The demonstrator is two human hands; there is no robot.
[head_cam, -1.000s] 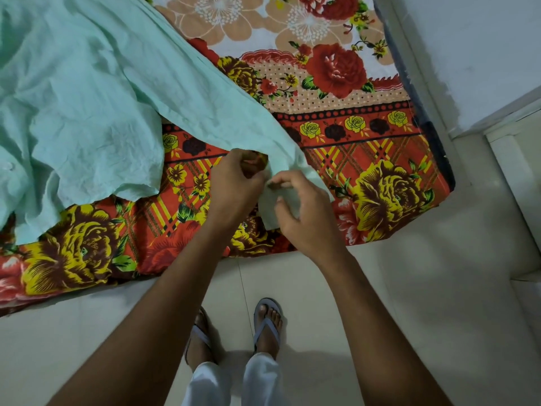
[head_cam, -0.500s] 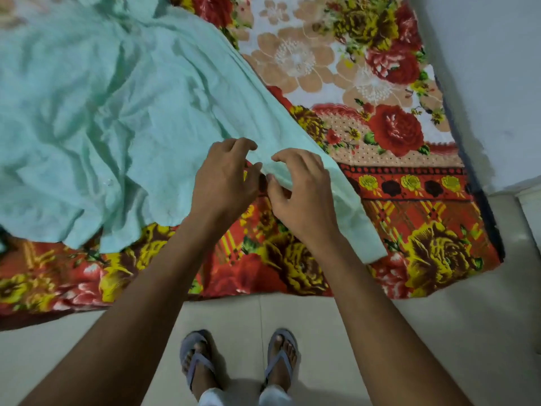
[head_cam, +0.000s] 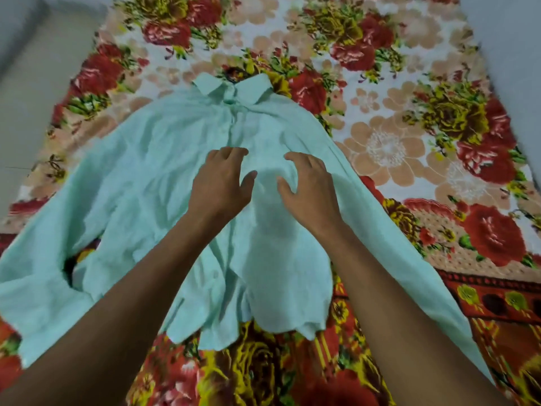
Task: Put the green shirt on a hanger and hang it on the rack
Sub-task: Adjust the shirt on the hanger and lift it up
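So far only the green shirt (head_cam: pixel 146 183) is laid out on the floral bedspread (head_cam: pixel 409 136) — the left hand (head_cam: pixel 219 183) and right hand (head_cam: pixel 310 189) are held spread and loosely curled over its middle, nothing being gripped — while no hanger or rack is seen, so hanging is judged undone.

Both bare forearms reach forward from the bottom corners of the view and converge toward the middle. The left hand (head_cam: pixel 220 184) is palm down, its fingers loosely bent and slightly spread, the thumb angled out toward the other hand. The right hand (head_cam: pixel 309 186) mirrors it, palm down, fingers curved in a relaxed claw, thumb pointing inward. The 2 hands are near each other, thumbs apart, neither gripping anything. The fingertips are motion-blurred.
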